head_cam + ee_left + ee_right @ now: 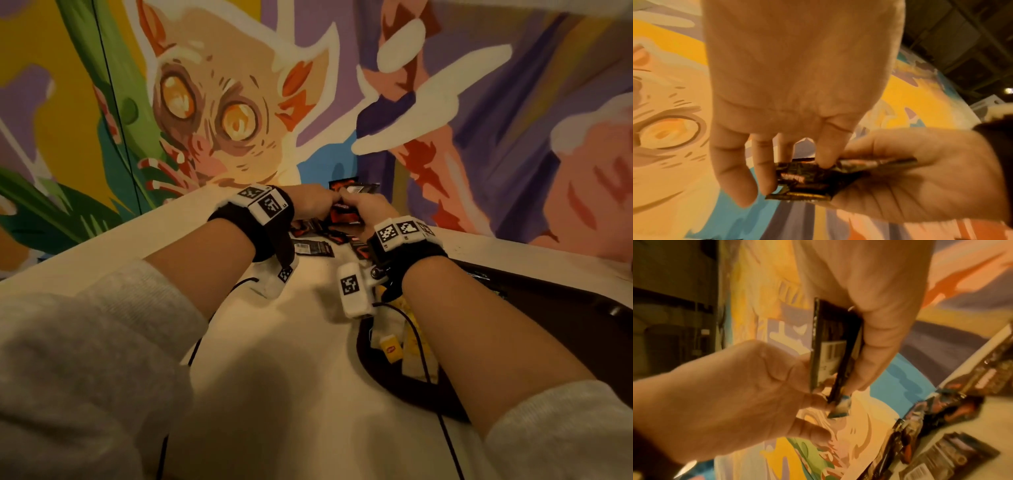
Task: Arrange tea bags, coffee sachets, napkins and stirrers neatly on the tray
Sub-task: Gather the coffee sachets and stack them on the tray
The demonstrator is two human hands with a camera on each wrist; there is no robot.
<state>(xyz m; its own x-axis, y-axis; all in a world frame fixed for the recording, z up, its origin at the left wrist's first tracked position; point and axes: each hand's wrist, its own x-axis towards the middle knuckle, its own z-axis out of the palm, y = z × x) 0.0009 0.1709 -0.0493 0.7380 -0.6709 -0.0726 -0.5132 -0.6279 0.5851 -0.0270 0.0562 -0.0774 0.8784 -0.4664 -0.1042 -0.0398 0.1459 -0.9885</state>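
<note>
- Left hand (310, 202) sits at about 12 o'clock on the tabletop (267, 342), up by the mural wall (205, 102). Its fingers are curled onto a small stack of coffee sachets (344, 214), pinching the near end. So that grip is closed on the stack.
- Right hand (368, 209) is touching it from the 1 o'clock side, thumb and fingers clamped on the same stack, which is held up off the tabletop between both hands.
- More loose sachets (313, 247) lie scattered flat just under the wrists.
- The dark tray (394, 383) is over at 3 to 4 o'clock, under the right forearm, with a yellow-tagged tea bag (392, 349) in it.
- Handling guess: these look light, thin and glossy, so they'll probably slide off each other. Best bet is squeezing across the flat faces and squaring the edges, not holding a corner.
- The head view barely shows the stack. The left wrist view shows the sachets fanned unevenly, and the right wrist view shows them edge-on with a barcode panel, plus the loose ones on the tabletop.
</note>
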